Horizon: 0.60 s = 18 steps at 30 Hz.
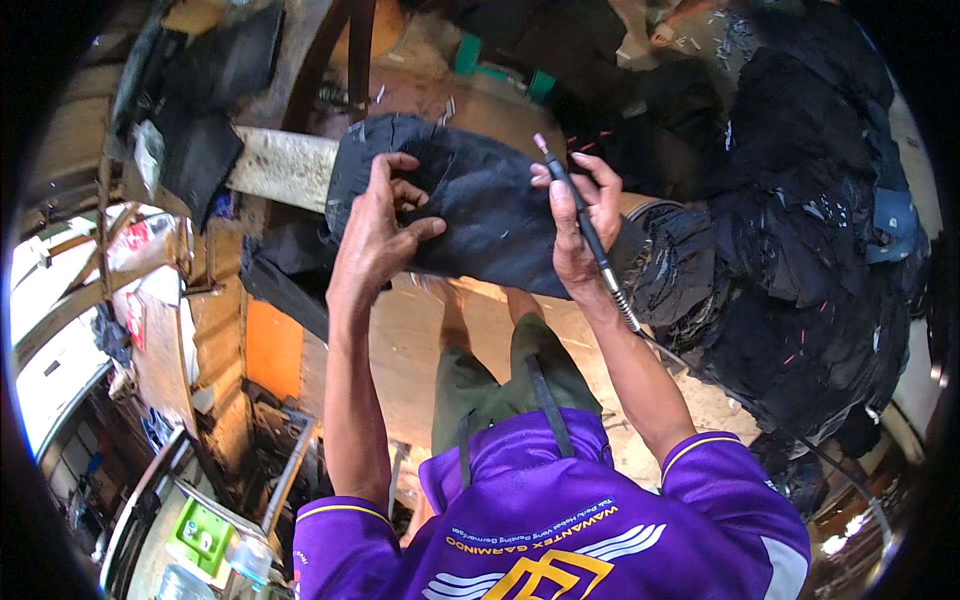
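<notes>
While I watch through the head camera, my left hand point(380, 235) pinches the near edge of a dark cloth piece point(470, 205), thumb on top and fingers curled into a fold of it. The cloth is matte, soft and rumpled, flecked with pale lint, and it lies draped over a pale wooden board point(285, 165) in front of me. My right hand point(585, 225) is closed around a slim pen-shaped tool point(580, 215), dark and smooth, with a small metal tip pointing up and away; the same fingers also press on the right edge of the cloth. From the tool's lower end a ribbed, springy cable point(640, 335) runs down along my forearm. To the right sits a big heap of dark cloth pieces point(800, 250), crumpled and layered, dotted with bits of thread and touching the held piece's far edge. Low on the left, a green tray point(205, 535) holds small items that I cannot make out.
</notes>
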Tool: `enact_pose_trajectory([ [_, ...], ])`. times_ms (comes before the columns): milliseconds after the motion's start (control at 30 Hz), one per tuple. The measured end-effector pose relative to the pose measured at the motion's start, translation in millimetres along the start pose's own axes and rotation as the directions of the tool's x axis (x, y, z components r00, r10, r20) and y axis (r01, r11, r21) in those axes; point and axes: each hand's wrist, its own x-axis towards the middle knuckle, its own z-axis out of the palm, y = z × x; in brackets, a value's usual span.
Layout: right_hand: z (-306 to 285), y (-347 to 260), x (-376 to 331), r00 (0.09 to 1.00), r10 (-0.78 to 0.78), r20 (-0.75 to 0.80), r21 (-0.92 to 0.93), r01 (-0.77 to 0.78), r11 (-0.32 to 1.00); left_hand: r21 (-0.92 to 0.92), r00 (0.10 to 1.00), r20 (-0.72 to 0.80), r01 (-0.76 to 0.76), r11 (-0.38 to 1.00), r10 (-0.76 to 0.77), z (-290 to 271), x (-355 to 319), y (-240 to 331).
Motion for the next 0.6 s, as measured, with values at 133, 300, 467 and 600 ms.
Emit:
enact_pose_trajectory([
  [133, 10.3, -6.8, -3.2, 0.954, -0.209, 0.215, -0.230, 0.257, 0.939, -0.270, 1.000, -0.020, -0.010, 0.963, 0.005, 0.9, -5.4, -25.7],
  [300, 39.4, 1.0, -2.9, 0.738, -0.418, 0.529, -0.153, 0.568, 0.809, -0.376, 0.995, -0.064, -0.089, 0.922, 0.070, 6.3, -3.4, -45.7],
  [467, 47.2, 8.7, -4.2, 0.719, -0.459, 0.523, -0.141, 0.604, 0.785, -0.332, 0.992, -0.087, -0.116, 0.936, 0.092, 7.9, -2.2, -50.4],
  [600, 45.8, 12.0, -4.2, 0.691, -0.459, 0.558, -0.152, 0.629, 0.763, -0.390, 0.988, -0.103, -0.146, 0.909, 0.114, 10.0, -1.1, -54.7],
])
